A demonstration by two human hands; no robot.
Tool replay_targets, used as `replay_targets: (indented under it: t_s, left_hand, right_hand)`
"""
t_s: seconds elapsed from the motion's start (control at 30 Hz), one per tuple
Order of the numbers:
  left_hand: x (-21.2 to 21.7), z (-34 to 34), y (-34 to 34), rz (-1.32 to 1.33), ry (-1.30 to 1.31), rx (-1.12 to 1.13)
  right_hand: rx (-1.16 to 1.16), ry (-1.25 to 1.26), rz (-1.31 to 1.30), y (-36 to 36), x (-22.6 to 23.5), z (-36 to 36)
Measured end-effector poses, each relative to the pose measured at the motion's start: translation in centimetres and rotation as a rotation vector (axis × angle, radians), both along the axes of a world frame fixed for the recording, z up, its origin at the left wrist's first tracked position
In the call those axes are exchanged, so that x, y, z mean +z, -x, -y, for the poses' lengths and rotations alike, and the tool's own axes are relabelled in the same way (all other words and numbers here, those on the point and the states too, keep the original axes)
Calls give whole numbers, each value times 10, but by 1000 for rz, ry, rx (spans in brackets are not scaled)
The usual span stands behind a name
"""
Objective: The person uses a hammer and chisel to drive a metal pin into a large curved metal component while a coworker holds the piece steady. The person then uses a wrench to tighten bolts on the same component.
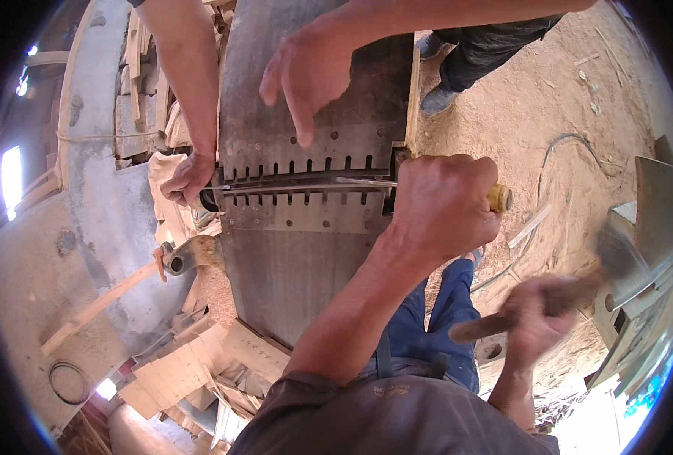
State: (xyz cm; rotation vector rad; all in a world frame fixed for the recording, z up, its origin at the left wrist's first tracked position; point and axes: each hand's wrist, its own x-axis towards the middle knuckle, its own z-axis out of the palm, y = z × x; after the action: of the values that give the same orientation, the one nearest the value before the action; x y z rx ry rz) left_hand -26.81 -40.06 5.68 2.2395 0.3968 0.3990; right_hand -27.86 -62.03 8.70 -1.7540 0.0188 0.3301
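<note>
My left hand (450, 199) is wrapped round the yellow handle (500, 198) of a chisel-like tool. Its thin metal shaft (368, 182) points left into the long slot (298, 184) across a steel machine table (287, 265), whose slot edges are notched. At the lower right my right hand (535, 318) grips the wooden handle (479, 327) of a hammer, its grey head (619, 254) raised and smeared by motion. Across the machine, a co-worker's hand (188, 178) is at the slot's left end. The co-worker's other hand (306, 76) hovers above the table with fingers pointing down.
A co-worker's shoes (437, 98) stand on the sawdust-covered floor (579, 144) beyond the machine. A dark cable (543, 171) curves over the floor. Wood offcuts (171, 371) pile up at the lower left. Boards and sheets (659, 220) lean at the right. A metal bracket (192, 256) juts from the machine.
</note>
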Motion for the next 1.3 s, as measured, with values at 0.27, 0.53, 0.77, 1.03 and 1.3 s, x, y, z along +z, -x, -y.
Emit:
replay_targets:
  t_s: [0.27, 0.53, 0.77, 1.03, 1.3]
  left_hand:
    - [4, -5, 18, 129, -37, 45]
    - [1, 10, 14, 0, 47, -48]
    - [-11, 16, 3, -39, -25, -27]
    - [-20, 19, -7, -90, -65, -26]
    - [-26, 20, -12, -171, -75, -48]
  right_hand:
    - [21, 213, -317, -10, 25, -8]
    - [22, 242, -325, -10, 16, 22]
    - [-1, 235, -289, -5, 16, 18]
    - [-106, 48, -257, -11, 19, -8]
    - [-47, 178, -360, -26, 15, -13]
